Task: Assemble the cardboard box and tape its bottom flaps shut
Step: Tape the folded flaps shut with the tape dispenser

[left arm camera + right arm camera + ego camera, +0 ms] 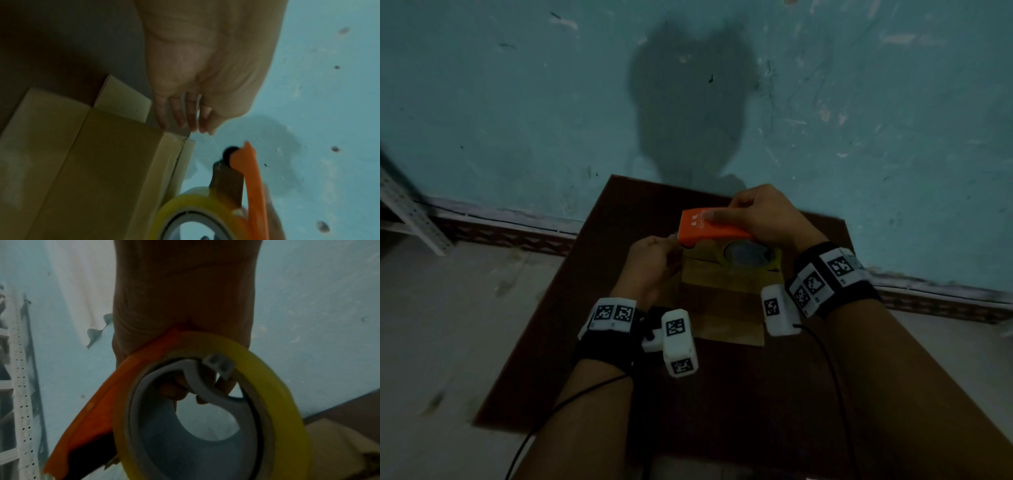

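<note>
Far to my left a white perforated metal rack [404, 209] stood against the blue-green wall [517, 102], well apart from the work. Nearer in, the dark brown table [585, 274] carried the job.

My left hand [654, 263] sat at the left side of the cardboard box [726, 301]. Its fingers [180, 112] pointed down along the box's upper left corner, with the tips at the edge of a flap. They looked only loosely bent. Whether they pinched a free end of tape there, I could not tell, since the view was blurred.

The box itself stood on the table between my wrists, brown, with its flaps folded over the top face. One small flap [123, 99] stuck out on the far side in the left wrist view.

Just above the box's far edge my right hand [763, 216] gripped the orange tape dispenser [712, 226]. The fingers were curled over its top and the thumb lay flat along its side. The yellow tape roll [267, 374] hung in it on a grey hub [205, 386], over the box's right rear corner, and the dispenser's nose pointed left toward my left hand.
</note>
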Tool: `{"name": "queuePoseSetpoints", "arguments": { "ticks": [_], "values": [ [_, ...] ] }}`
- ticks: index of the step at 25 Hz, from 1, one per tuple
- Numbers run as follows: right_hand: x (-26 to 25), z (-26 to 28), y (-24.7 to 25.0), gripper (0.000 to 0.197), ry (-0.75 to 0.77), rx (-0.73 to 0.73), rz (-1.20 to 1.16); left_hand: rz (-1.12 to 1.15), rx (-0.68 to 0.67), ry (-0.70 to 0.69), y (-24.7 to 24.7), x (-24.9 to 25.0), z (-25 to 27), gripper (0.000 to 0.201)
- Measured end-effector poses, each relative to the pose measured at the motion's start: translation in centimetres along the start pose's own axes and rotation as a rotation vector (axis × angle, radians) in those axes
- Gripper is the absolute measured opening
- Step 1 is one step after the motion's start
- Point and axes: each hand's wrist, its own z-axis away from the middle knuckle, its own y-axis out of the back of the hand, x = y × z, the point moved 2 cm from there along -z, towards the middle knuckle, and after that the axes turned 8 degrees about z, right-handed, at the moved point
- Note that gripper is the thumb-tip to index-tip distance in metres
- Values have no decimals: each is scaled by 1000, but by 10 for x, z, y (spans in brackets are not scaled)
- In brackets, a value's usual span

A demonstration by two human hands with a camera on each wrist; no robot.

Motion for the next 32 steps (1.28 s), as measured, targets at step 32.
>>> {"name": "queuePoseSetpoints", "arguments": {
  "ticks": [32],
  "values": [
    [-37, -20, -26, 56, -60, -77, 372, -391, 69, 33, 11, -35, 6, 4]
  ]
}}
